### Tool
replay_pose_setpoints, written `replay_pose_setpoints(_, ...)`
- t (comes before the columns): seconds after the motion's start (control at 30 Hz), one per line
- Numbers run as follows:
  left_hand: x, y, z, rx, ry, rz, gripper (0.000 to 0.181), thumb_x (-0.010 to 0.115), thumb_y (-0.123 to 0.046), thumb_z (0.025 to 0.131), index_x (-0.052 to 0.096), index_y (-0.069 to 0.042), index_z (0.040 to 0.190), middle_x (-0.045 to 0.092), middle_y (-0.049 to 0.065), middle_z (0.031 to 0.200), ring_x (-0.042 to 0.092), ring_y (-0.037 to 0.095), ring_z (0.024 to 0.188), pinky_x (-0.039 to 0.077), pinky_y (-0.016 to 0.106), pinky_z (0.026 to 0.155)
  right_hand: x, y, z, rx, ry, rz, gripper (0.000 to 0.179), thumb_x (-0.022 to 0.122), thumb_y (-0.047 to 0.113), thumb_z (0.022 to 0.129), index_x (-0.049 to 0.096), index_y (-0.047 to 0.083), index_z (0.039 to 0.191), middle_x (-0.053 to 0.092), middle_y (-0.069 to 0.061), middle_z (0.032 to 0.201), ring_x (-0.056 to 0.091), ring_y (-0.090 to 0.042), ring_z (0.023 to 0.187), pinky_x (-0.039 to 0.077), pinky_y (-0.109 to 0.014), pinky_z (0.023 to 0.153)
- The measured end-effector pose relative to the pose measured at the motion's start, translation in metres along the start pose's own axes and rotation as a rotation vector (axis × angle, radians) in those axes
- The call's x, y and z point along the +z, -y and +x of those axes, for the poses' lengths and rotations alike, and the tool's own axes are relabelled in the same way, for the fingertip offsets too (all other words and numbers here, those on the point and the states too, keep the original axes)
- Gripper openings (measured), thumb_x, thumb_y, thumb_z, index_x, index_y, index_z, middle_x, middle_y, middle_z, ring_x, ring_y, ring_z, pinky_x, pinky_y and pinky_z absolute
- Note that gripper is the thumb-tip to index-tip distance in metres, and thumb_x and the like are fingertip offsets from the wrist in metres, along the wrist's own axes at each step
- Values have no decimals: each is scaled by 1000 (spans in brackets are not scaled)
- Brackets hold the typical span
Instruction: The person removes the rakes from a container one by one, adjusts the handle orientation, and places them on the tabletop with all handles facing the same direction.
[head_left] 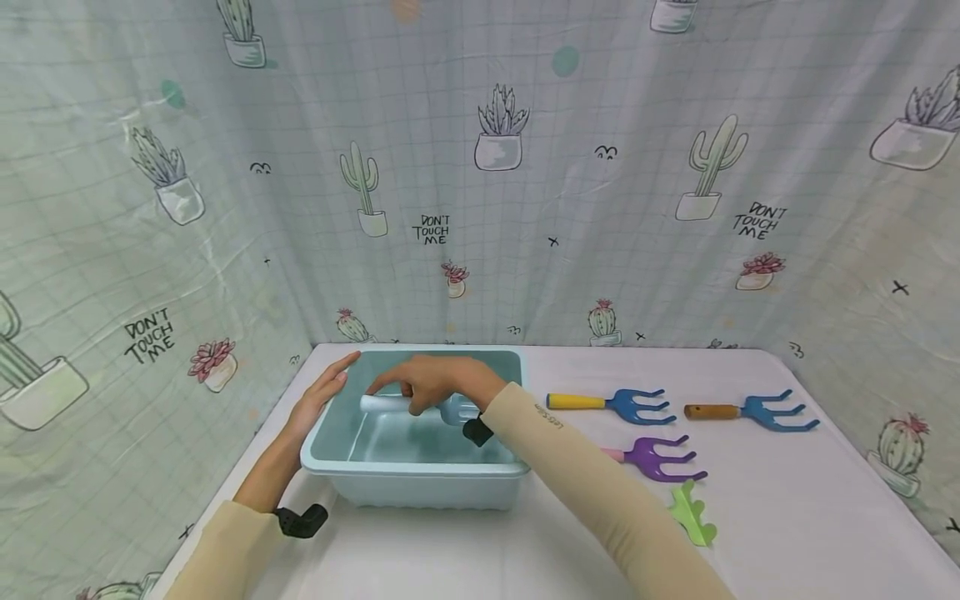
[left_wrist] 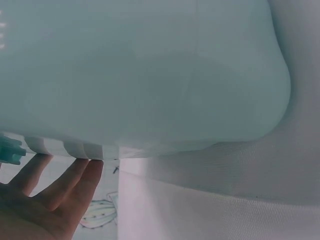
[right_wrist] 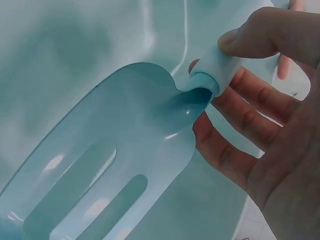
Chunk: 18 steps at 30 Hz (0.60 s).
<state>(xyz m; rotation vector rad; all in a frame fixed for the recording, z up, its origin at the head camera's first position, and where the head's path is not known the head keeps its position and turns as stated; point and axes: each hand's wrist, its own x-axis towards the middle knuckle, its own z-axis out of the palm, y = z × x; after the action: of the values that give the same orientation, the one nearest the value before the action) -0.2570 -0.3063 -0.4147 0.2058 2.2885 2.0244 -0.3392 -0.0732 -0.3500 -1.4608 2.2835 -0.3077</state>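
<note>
A pale blue plastic tub (head_left: pixel 420 492) stands on the table. Inside it, my right hand (head_left: pixel 435 379) grips the white handle of a light blue slotted hand trowel (head_left: pixel 457 410). In the right wrist view, thumb and fingers close round the handle (right_wrist: pixel 220 62) near its neck, and the slotted blade (right_wrist: pixel 135 115) points down and left within the tub. My left hand (head_left: pixel 318 400) rests against the tub's left side, its fingers (left_wrist: pixel 75 185) fairly straight along the outer wall and rim. Where its thumb lies is hidden.
Right of the tub lie a yellow-handled blue hand rake (head_left: pixel 633 407), a brown-handled blue hand rake (head_left: pixel 772 412) and a purple hand rake (head_left: pixel 663 460). A green scalloped piece (head_left: pixel 692 512) lies nearer, partly behind the right sleeve. A cactus-print curtain (head_left: pixel 547 208) surrounds the white table (head_left: pixel 795 517).
</note>
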Motion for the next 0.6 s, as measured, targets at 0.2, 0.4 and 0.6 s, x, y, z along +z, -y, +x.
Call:
replay_pose_setpoints(0.2, 0, 0, 0, -2, 0, 0, 60, 28, -42, 114, 13, -19, 167, 11, 10, 175, 19, 36, 158, 48, 16, 96, -7, 6, -5, -7, -5, -25, 72, 64, -1, 92, 50, 38, 151, 68, -1, 111, 63, -13, 91, 51, -24, 71)
replay_pose_setpoints(0.4, -1, 0, 1, -5, 2, 6, 60, 28, -43, 114, 14, -21, 167, 10, 9, 175, 19, 35, 158, 48, 16, 98, -19, 13, -12, -4, -5, -60, 72, 65, 1, 93, 48, 38, 152, 68, -2, 114, 63, -14, 94, 51, -25, 73)
replay_pose_setpoints(0.6, -1, 1, 1, -1, 3, 8, 60, 27, -44, 114, 14, -21, 167, 10, 8, 175, 19, 34, 159, 46, 16, 100, -27, 15, -20, 4, -26, -74, 71, 65, 2, 92, 49, 38, 151, 67, -2, 109, 61, -15, 91, 49, -26, 72)
